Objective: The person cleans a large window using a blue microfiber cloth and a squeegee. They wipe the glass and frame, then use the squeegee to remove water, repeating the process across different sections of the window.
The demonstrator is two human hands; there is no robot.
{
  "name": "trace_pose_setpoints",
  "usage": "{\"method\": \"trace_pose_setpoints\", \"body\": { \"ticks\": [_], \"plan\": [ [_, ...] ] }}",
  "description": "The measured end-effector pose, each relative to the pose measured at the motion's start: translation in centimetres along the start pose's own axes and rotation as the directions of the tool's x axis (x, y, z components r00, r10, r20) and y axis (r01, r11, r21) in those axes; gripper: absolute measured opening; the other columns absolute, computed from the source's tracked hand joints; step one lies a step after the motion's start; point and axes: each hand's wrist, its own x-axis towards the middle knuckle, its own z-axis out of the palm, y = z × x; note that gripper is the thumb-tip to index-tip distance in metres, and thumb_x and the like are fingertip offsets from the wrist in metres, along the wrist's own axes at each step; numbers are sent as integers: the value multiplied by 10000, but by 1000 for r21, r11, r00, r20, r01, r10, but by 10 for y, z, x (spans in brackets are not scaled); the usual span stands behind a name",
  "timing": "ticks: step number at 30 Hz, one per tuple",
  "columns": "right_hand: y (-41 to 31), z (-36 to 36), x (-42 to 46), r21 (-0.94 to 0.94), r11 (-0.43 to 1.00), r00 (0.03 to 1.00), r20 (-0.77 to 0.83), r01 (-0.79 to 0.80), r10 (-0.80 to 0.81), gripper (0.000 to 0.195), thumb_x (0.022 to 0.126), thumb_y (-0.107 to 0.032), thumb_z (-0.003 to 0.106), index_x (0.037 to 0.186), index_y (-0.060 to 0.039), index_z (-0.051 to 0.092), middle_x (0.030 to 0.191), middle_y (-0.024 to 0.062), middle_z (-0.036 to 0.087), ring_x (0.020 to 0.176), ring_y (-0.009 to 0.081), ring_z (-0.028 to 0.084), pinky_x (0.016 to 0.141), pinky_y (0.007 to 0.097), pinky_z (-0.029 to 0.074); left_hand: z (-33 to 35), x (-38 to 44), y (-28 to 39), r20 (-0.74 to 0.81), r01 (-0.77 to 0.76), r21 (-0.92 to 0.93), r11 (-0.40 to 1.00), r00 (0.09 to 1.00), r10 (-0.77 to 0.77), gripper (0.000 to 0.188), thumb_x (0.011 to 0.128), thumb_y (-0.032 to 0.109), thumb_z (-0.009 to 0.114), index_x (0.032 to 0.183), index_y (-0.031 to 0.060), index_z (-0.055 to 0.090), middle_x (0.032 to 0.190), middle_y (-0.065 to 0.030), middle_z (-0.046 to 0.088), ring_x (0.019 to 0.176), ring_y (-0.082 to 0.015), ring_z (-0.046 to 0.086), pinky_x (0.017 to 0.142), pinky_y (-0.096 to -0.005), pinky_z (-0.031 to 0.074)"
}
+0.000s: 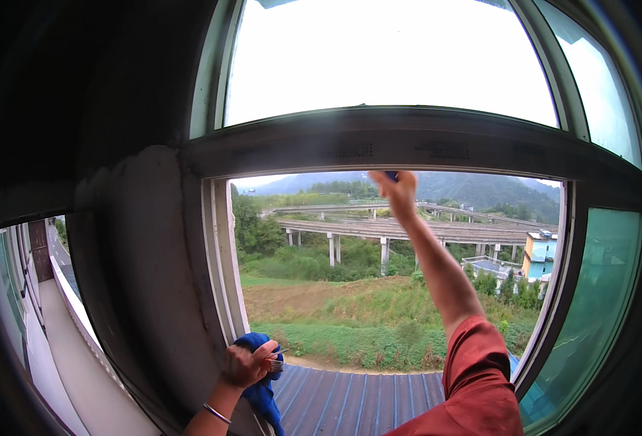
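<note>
My left hand grips a blue cloth at the lower left corner of the window opening. A metal fork sticks out of the same grip, its tines to the right, with a thin metal piece just above them. My right hand is raised at the underside of the window's dark crossbar, fingers closed around a small dark blue thing. Most of that thing is hidden, and the hand is slightly blurred. Whether it touches the crossbar I cannot tell.
A green-tinted glass pane fills the right side. The left window jamb meets a rough grey wall. Below the opening lies a ribbed metal roof. A walkway shows at far left, and elevated roads outside.
</note>
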Motion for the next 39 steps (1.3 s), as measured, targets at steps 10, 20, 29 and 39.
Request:
{"method": "trace_pose_setpoints", "body": {
  "ticks": [10, 20, 29, 39],
  "plan": [
    [-12, 29, 9, 217, 961, 985, 54, -173, 166, 246, 899, -168, 598, 683, -51, 593, 547, 21, 520, 459, 95, 472, 444, 259, 351, 4, 1, -3, -20, -12, -78, 997, 1000, 11, 247, 859, 222, 674, 1103, 198, 648, 603, -33, 580, 496, -229, 580, 454, -371, 473],
    [10, 1, 34, 98, 991, 995, 48, -91, 86, 242, 846, -129, 609, 618, -65, 558, 533, 6, 511, 447, 85, 448, 436, 258, 327, 8, 4, -1, -3, -34, -74, 997, 999, 34, 232, 916, 284, 599, 1117, 176, 637, 634, -37, 602, 547, -242, 610, 488, -388, 494],
    [0, 5, 68, 204, 973, 984, 160, -112, 80, 123, 852, -101, 675, 749, -61, 620, 609, -18, 548, 475, 57, 463, 437, 235, 327, 9, 2, -1, -7, -33, -67, 997, 999, 33, 222, 942, 317, 582, 1111, 188, 646, 617, -30, 596, 530, -236, 607, 477, -382, 491],
    [-27, 56, 66, 307, 937, 978, 175, -166, 116, 99, 862, -98, 672, 787, -60, 620, 625, -21, 545, 491, 50, 466, 449, 231, 334, 1, -3, -7, 14, -31, -16, 999, 999, 31, 251, 975, 359, 536, 1133, 198, 645, 586, -9, 572, 475, -221, 570, 446, -378, 463]
  ]
}}
